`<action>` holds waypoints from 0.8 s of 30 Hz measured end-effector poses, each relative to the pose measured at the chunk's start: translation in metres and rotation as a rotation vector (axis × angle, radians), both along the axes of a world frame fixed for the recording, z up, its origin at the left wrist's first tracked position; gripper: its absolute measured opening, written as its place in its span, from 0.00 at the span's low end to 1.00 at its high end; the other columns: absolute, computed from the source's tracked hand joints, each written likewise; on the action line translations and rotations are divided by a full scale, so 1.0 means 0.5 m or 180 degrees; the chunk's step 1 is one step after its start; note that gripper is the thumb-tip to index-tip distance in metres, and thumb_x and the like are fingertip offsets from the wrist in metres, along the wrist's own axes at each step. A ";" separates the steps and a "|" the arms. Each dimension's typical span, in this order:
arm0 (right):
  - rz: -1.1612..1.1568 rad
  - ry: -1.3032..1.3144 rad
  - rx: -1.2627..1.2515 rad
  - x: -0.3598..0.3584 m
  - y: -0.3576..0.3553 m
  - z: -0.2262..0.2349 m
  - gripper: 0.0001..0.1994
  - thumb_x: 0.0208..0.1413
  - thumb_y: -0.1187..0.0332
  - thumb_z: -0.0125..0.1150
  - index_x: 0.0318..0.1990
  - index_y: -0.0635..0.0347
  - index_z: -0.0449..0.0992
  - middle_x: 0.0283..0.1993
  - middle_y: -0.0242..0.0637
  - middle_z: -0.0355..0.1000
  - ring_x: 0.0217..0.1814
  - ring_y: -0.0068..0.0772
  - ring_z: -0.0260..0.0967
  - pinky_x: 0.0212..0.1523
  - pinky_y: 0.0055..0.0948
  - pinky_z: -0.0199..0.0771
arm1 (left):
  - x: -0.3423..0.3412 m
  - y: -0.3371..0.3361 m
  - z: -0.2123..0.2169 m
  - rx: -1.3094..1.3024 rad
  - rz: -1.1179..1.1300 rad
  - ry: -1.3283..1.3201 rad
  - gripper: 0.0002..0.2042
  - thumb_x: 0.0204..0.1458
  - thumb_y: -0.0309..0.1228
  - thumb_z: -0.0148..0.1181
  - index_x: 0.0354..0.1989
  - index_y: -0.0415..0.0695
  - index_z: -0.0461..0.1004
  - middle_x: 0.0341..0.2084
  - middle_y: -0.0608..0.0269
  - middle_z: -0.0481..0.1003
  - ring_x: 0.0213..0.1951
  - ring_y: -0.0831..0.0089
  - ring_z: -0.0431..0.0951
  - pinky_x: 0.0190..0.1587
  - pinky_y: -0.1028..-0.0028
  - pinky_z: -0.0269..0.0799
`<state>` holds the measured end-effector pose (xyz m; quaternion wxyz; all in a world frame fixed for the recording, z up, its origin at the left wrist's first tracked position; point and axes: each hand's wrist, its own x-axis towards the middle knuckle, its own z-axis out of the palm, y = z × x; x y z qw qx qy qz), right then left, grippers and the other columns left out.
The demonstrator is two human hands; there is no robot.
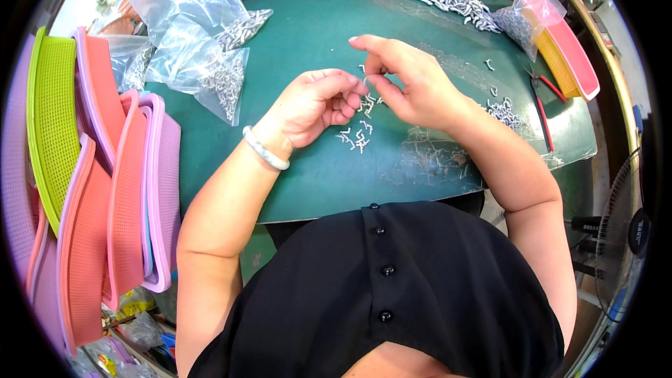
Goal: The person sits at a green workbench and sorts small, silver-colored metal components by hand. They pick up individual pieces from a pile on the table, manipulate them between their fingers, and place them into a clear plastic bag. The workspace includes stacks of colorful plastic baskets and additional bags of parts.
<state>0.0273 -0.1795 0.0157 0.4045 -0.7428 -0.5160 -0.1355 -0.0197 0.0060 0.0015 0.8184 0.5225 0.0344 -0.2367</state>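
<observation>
Above the green table (301, 185), my left hand (315, 106) is closed, its thumb and index finger pinched at a small curved silver metal piece (365, 80). My right hand (413, 82) meets it there, thumb and a bent finger pinching at the same spot while the index finger sticks out. Just how the tiny piece sits between the fingertips is hard to make out. Below the fingers lie several small bent metal pieces (360, 141), loosely scattered. A tighter heap of similar pieces (502, 113) rests beyond my right forearm. Red-handled pliers (543, 108) lie to its right.
Stacked plastic baskets (126, 203) crowd the left side. Clear bags (203, 63) of metal parts lie at the far left. A long pile of grey curved parts (448, 1) and pink and yellow trays (570, 59) occupy the far right. A fan (619, 238) stands at right.
</observation>
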 end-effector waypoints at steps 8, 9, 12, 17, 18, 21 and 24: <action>0.0020 -0.0358 -0.0059 -0.005 0.006 -0.001 0.22 0.43 0.78 0.54 0.50 0.60 0.63 0.27 0.36 0.67 0.31 0.39 0.66 0.33 0.34 0.68 | 0.002 -0.001 -0.005 -0.0216 -0.0089 0.0046 0.06 0.52 0.29 0.52 0.31 0.40 0.72 0.20 0.68 0.71 0.21 0.82 0.70 0.25 0.83 0.67; 0.0033 -0.0331 -0.0048 -0.004 0.006 -0.001 0.22 0.43 0.78 0.54 0.50 0.60 0.63 0.27 0.36 0.67 0.31 0.39 0.66 0.33 0.33 0.68 | 0.002 0.000 -0.005 -0.0248 -0.0103 0.0067 0.06 0.52 0.29 0.52 0.31 0.40 0.72 0.20 0.68 0.71 0.22 0.82 0.70 0.25 0.83 0.67; 0.0088 0.0104 -0.0016 0.002 0.001 0.000 0.22 0.43 0.78 0.54 0.50 0.59 0.63 0.27 0.36 0.67 0.30 0.39 0.66 0.32 0.32 0.68 | 0.003 0.003 -0.005 -0.0336 -0.0130 0.0129 0.05 0.53 0.28 0.51 0.31 0.40 0.72 0.20 0.68 0.71 0.22 0.81 0.70 0.26 0.83 0.67; 0.0052 0.0442 0.0048 0.016 -0.007 -0.003 0.22 0.44 0.79 0.54 0.50 0.58 0.63 0.26 0.35 0.67 0.28 0.37 0.66 0.30 0.30 0.67 | 0.003 0.003 -0.005 -0.0268 -0.0039 0.0166 0.05 0.53 0.28 0.51 0.32 0.40 0.71 0.21 0.68 0.71 0.23 0.81 0.69 0.27 0.83 0.67; 0.0060 0.0473 0.0058 0.016 -0.007 -0.002 0.22 0.44 0.79 0.54 0.50 0.58 0.64 0.26 0.35 0.67 0.28 0.37 0.66 0.30 0.30 0.67 | 0.003 0.004 -0.004 -0.0237 -0.0040 0.0153 0.05 0.54 0.28 0.51 0.32 0.40 0.71 0.22 0.68 0.71 0.23 0.81 0.68 0.27 0.82 0.66; 0.0177 0.0597 0.0102 0.014 -0.005 -0.002 0.22 0.43 0.80 0.54 0.50 0.59 0.64 0.27 0.35 0.68 0.28 0.37 0.67 0.31 0.30 0.67 | 0.004 0.003 -0.005 -0.0145 -0.0012 0.0111 0.06 0.54 0.28 0.50 0.33 0.40 0.71 0.22 0.68 0.70 0.24 0.81 0.67 0.28 0.82 0.65; 0.0275 0.0588 0.0167 0.012 0.001 -0.004 0.22 0.43 0.80 0.54 0.50 0.59 0.64 0.27 0.35 0.69 0.29 0.36 0.67 0.31 0.29 0.68 | 0.003 0.002 -0.009 -0.0104 0.0027 0.0057 0.06 0.54 0.28 0.51 0.33 0.40 0.72 0.22 0.68 0.71 0.24 0.81 0.68 0.28 0.83 0.65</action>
